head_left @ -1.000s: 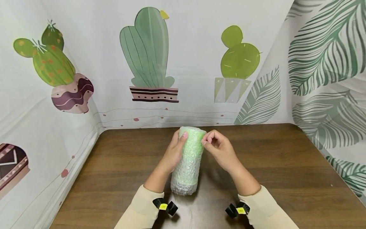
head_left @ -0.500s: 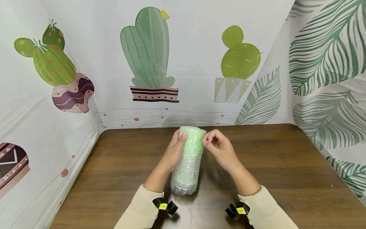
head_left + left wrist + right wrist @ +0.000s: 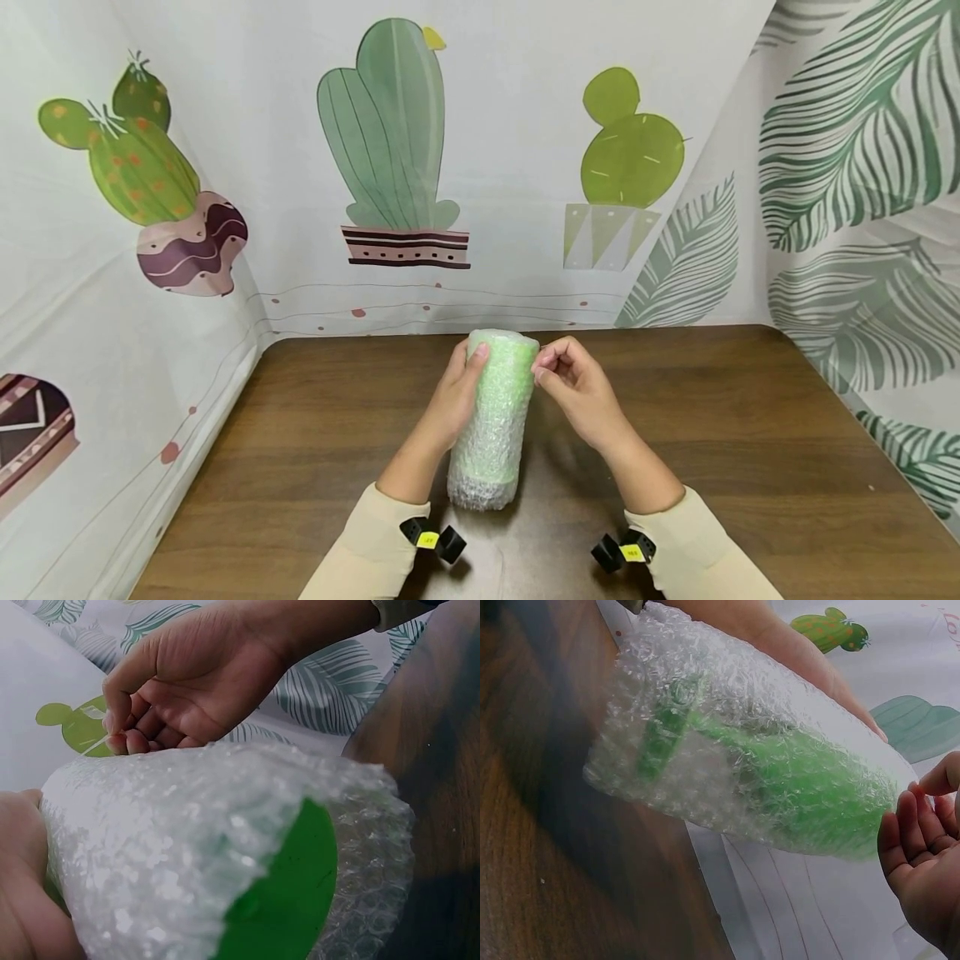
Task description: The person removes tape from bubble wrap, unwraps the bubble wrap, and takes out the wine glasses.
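Observation:
A tall roll of bubble wrap (image 3: 495, 417) encloses a green object (image 3: 810, 780), whose exact kind the wrap blurs. My left hand (image 3: 452, 404) grips the roll near its upper end, thumb in front. In the left wrist view, the flat green end (image 3: 292, 881) shows through the wrap's near opening. On the roll's other side, my right hand (image 3: 581, 396) has its fingers curled beside the upper edge. Its thumb and forefinger pinch a thin whitish strip (image 3: 96, 744), which runs toward the wrap.
The brown wooden table (image 3: 322, 417) lies under the forearms. Behind it hangs a white cloth (image 3: 510, 167) printed with cacti and leaves, which also comes down along the left side. Each cream sleeve carries a small black camera (image 3: 450, 546) at the wrist.
The roll's upper end has shifted very slightly to the left with my left hand. My right hand has risen a touch and now leaves a small gap beside the roll. Both grips look unchanged.

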`<state>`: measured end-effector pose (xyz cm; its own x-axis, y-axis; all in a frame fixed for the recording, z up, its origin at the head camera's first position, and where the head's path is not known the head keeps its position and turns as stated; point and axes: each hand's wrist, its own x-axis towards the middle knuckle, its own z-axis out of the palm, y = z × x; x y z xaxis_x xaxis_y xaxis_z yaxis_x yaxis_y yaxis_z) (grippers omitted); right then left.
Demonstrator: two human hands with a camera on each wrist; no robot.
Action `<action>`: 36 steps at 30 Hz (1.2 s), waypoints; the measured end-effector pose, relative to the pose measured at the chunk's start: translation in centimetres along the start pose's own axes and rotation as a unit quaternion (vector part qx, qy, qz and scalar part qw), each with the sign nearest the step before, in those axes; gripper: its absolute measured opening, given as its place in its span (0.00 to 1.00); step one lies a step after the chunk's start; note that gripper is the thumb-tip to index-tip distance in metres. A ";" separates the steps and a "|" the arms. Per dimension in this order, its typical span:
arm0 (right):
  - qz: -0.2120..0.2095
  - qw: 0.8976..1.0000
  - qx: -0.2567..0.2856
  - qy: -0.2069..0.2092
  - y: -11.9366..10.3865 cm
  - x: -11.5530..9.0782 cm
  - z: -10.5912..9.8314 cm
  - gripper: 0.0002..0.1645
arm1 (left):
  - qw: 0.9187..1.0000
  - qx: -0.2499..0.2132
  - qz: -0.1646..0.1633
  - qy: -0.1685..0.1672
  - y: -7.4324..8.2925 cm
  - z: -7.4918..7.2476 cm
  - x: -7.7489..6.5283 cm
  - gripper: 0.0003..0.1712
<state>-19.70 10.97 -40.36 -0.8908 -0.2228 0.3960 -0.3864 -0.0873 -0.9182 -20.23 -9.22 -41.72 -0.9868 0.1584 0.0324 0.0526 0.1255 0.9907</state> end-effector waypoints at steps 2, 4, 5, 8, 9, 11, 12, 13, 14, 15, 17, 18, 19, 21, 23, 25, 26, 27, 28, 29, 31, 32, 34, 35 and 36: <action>0.000 1.000 -0.005 0.000 0.0 0.0 0.0 0.07 | 1.000 0.002 -0.006 0.007 -0.1 -0.1 0.0 0.38; -0.004 1.000 -0.007 -0.001 0.1 -0.1 0.0 0.07 | 1.000 0.004 -0.012 0.011 -0.2 -0.1 0.0 0.38; -0.005 1.000 -0.009 -0.001 0.1 -0.1 0.0 0.07 | 1.000 0.005 -0.013 0.011 -0.3 -0.1 0.1 0.38; -0.013 1.000 -0.010 -0.004 0.2 -0.1 0.0 0.07 | 1.000 0.001 -0.014 0.011 -0.3 -0.1 0.1 0.38; -0.016 1.000 -0.011 -0.005 0.2 -0.1 0.0 0.07 | 1.000 0.000 -0.013 0.009 -0.3 -0.2 0.1 0.38; -0.019 1.000 -0.012 -0.007 0.2 -0.1 -0.1 0.08 | 1.000 -0.003 -0.013 0.009 -0.3 -0.2 0.2 0.37; -0.021 1.000 -0.012 -0.009 0.2 -0.1 -0.1 0.08 | 1.000 -0.005 -0.013 0.010 -0.3 -0.2 0.2 0.37; -0.022 1.000 -0.014 -0.010 0.2 -0.1 -0.1 0.08 | 1.000 -0.005 -0.013 0.010 -0.2 -0.2 0.2 0.37; -0.022 1.000 -0.016 -0.011 0.2 0.0 -0.1 0.08 | 1.000 -0.006 -0.014 0.010 -0.2 -0.2 0.2 0.37; -0.023 1.000 -0.017 -0.013 0.2 0.0 -0.1 0.08 | 1.000 -0.005 -0.015 0.011 -0.2 -0.2 0.2 0.37; -0.023 0.999 -0.021 -0.016 0.2 0.0 -0.2 0.08 | 1.000 -0.004 -0.015 0.012 -0.1 -0.2 0.2 0.37; -0.024 0.999 -0.023 -0.018 0.2 -0.1 -0.2 0.08 | 1.000 -0.005 -0.014 0.011 -0.1 -0.2 0.2 0.38; -0.024 0.999 -0.026 -0.019 0.2 -0.1 -0.2 0.08 | 1.000 -0.007 -0.013 0.011 0.0 -0.2 0.1 0.37; -0.025 0.999 -0.030 -0.021 0.2 -0.1 -0.2 0.09 | 1.000 -0.007 -0.011 0.010 0.0 -0.2 0.1 0.37; -0.024 0.999 -0.034 -0.022 0.2 -0.1 -0.3 0.10 | 1.000 -0.010 -0.011 0.010 0.0 -0.2 0.1 0.37; -0.023 0.999 -0.036 -0.023 0.3 -0.1 -0.3 0.10 | 1.000 -0.011 -0.010 0.009 0.0 -0.3 0.1 0.37; -0.022 0.999 -0.038 -0.024 0.3 -0.2 -0.3 0.11 | 1.000 -0.012 -0.010 0.009 0.0 -0.3 0.1 0.37; -0.021 0.999 -0.039 -0.025 0.3 -0.2 -0.3 0.11 | 1.000 -0.012 -0.010 0.008 -0.1 -0.3 0.1 0.38; -0.022 0.999 -0.040 -0.026 0.4 -0.1 -0.3 0.11 | 1.000 -0.013 -0.010 0.008 -0.1 -0.3 0.1 0.38; -0.021 0.999 -0.041 -0.027 0.4 -0.1 -0.3 0.11 | 1.000 -0.013 -0.010 0.008 -0.1 -0.3 0.1 0.39; -0.022 0.998 -0.044 -0.028 0.4 -0.1 -0.3 0.11 | 1.000 -0.016 -0.011 0.007 -0.1 -0.4 0.1 0.39; -0.022 0.998 -0.046 -0.027 0.4 0.0 -0.3 0.11 | 1.000 -0.015 -0.012 0.009 0.0 -0.4 0.1 0.39; -0.022 0.998 -0.050 -0.026 0.3 0.0 -0.3 0.12 | 1.000 -0.013 -0.013 0.009 0.1 -0.4 0.2 0.39; -0.020 0.998 -0.052 -0.026 0.3 0.1 -0.3 0.12 | 1.000 -0.014 -0.014 0.009 0.1 -0.4 0.2 0.39; -0.021 0.998 -0.055 -0.026 0.2 0.1 -0.3 0.12 | 1.000 -0.016 -0.014 0.009 0.1 -0.4 0.2 0.39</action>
<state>-19.94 11.25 -40.55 -0.8612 -0.2709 0.4301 -0.4488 0.0082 -0.8936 -20.43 -9.54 -41.54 -0.9905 0.1370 0.0060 0.0197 0.0987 0.9949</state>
